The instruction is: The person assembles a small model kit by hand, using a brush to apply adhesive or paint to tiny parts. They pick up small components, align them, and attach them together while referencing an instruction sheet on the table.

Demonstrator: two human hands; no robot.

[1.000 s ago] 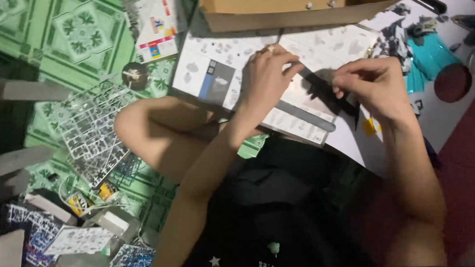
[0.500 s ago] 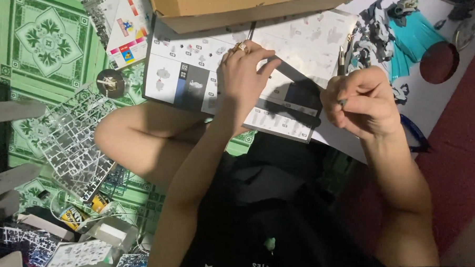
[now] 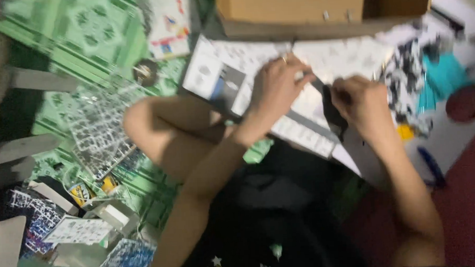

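A: Hands?

B: Left hand (image 3: 278, 90) lies palm-down on the open instruction booklet (image 3: 298, 68), fingers curled, ring on one finger. Right hand (image 3: 360, 100) sits just beside it, closed into a loose fist.

A: Holding anything?

B: A dark strip-shaped piece (image 3: 331, 112) runs between the two hands, from the left fingertips down past the right knuckles. Both hands touch it. Frame is blurred, so I cannot tell the exact grip or what the piece is.

A: Where is the booklet?

B: On the floor in front of the person's bent knee (image 3: 158, 125), under both hands, just below a cardboard box (image 3: 296, 7).

A: Surroundings?

B: Clear plastic parts frame (image 3: 98, 138) on the green patterned mat (image 3: 76, 44) to the left, well apart from the hands. Teal sheet (image 3: 446, 76) and a dark red disc (image 3: 464, 103) to the right. Blue pen-like item (image 3: 432, 166) near the right forearm.
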